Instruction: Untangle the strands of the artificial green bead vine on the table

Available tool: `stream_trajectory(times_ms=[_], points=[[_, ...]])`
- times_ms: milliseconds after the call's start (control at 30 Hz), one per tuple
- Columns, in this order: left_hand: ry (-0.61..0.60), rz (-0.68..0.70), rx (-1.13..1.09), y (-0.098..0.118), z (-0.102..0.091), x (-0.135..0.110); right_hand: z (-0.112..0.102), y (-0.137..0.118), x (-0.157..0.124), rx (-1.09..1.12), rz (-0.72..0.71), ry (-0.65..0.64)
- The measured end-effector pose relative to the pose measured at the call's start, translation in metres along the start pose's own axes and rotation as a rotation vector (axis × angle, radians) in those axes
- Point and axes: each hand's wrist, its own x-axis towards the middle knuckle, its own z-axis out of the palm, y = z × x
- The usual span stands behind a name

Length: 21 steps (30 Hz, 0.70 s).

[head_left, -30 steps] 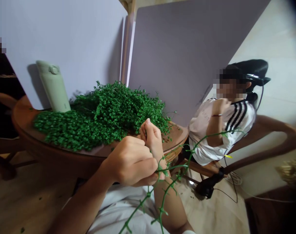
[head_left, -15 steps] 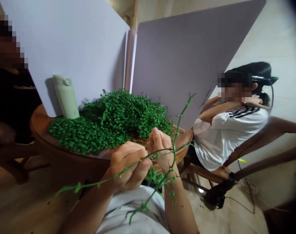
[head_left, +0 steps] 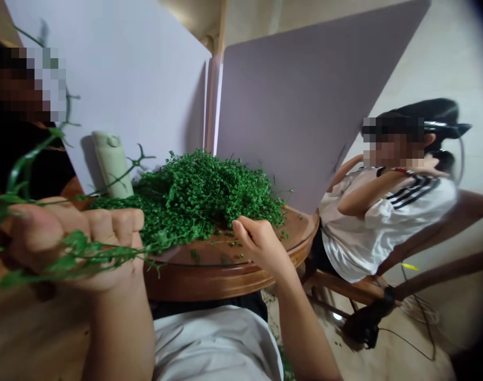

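My left hand (head_left: 78,241) is raised close to the camera at the left, fisted around a bundle of thin green plastic vine stems (head_left: 35,254) whose ends stick out left and upward. My right hand (head_left: 259,241) reaches to the near edge of a heap of green beaded foliage (head_left: 194,193) on the round wooden table (head_left: 225,278); its fingers are curled and pinched at the foliage, and what they grip is too small to make out.
A pale green flask (head_left: 112,164) stands behind the heap. Two grey boards (head_left: 289,100) stand upright at the table's back. A person in a white striped shirt (head_left: 388,211) sits at the right; another in dark clothes (head_left: 30,143) at the left.
My left hand swung left and up toward the camera with the vine stems. My right hand let go of them and moved forward to the foliage heap.
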Motion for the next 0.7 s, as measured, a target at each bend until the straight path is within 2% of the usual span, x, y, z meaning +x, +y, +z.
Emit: stream_trajectory(times_ms=[100,133,267,333,467,600,700], points=[[-0.193,0.018,0.179,-0.001,-0.005,0.0,0.009,-0.01,0.031,-0.217,-0.178,-0.167],[-0.217,0.04,0.21,-0.001,-0.004,0.0,0.013,-0.011,0.04,-0.312,-0.225,-0.226],[-0.182,0.107,0.363,-0.002,0.001,-0.001,0.03,-0.006,0.064,-0.655,-0.335,-0.395],[-0.238,0.099,0.416,0.0,0.002,-0.001,0.033,0.0,0.069,-0.738,-0.378,-0.449],[-0.344,0.078,0.423,0.003,-0.001,0.0,0.029,0.005,0.075,-0.758,-0.408,-0.524],[-0.253,0.142,0.456,0.004,-0.004,-0.001,0.021,-0.002,0.077,-0.739,-0.383,-0.426],[-0.044,0.19,0.371,0.013,-0.019,0.0,0.013,-0.007,0.071,-0.693,-0.368,-0.3]])
